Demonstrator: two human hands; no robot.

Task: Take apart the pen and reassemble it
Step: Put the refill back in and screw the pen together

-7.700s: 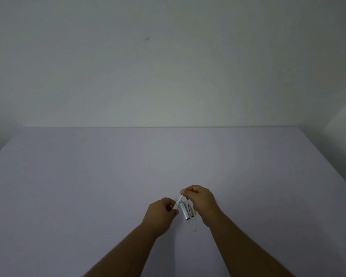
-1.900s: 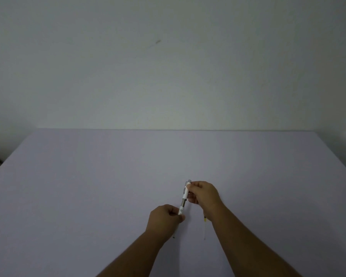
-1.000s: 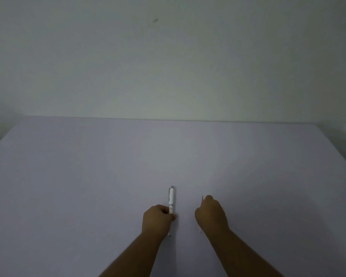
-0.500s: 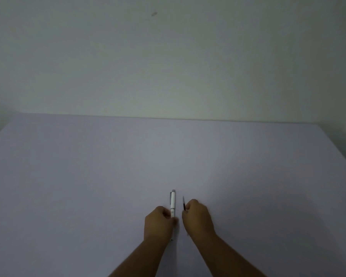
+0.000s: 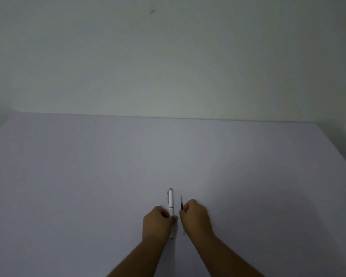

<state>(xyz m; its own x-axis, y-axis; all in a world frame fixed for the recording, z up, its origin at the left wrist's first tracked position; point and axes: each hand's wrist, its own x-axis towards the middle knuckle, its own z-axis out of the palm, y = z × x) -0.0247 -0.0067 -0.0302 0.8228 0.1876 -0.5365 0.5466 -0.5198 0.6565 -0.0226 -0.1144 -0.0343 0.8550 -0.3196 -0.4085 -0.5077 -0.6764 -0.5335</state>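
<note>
A white pen body [image 5: 170,201] with a grey cap end and clip points away from me, gripped at its middle by my left hand [image 5: 158,222]. Its lower tip shows below that fist. My right hand [image 5: 196,218] is closed around a thin dark refill [image 5: 181,202], whose tip sticks up past the fingers. A pale bit of the refill shows below the right fist. The two hands sit side by side, nearly touching, low over the table [image 5: 88,176].
A plain lavender table surface stretches to a far edge that meets a bare pale wall [image 5: 168,66]. The table's right edge runs diagonally at the far right. Nothing else lies on the surface in view.
My right hand picked the thin refill off the table and moved left, close to my left hand. The left hand keeps holding the pen body upright and nearly still.
</note>
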